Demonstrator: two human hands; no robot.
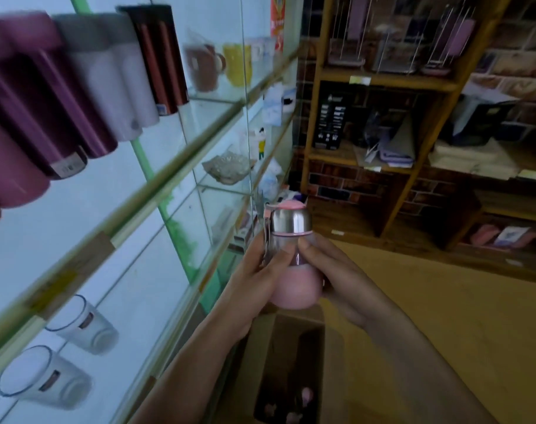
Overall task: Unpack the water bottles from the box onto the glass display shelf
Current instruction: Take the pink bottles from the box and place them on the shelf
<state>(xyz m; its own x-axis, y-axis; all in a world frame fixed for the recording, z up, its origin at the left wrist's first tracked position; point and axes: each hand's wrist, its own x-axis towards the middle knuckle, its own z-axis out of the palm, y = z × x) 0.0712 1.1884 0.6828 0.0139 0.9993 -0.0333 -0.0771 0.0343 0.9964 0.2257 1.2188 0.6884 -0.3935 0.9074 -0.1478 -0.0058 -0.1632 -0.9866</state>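
A pink water bottle (294, 289) with a silver collar and pink cap is held upright in mid-air in front of me. My left hand (260, 270) grips its left side and my right hand (331, 270) grips its right side, fingers meeting over the clear middle. Directly below stands the open cardboard box (332, 347), with pink bottle tops (306, 394) showing in its dark bottom. The glass display shelf (144, 191) runs along my left, at several levels.
Purple, white and dark red flasks (92, 87) stand on an upper glass level; mugs (218, 67) sit further along. Glass tumblers (83, 325) are on a lower level. A wooden rack (413, 81) with goods stands against a brick wall ahead. The floor is wood.
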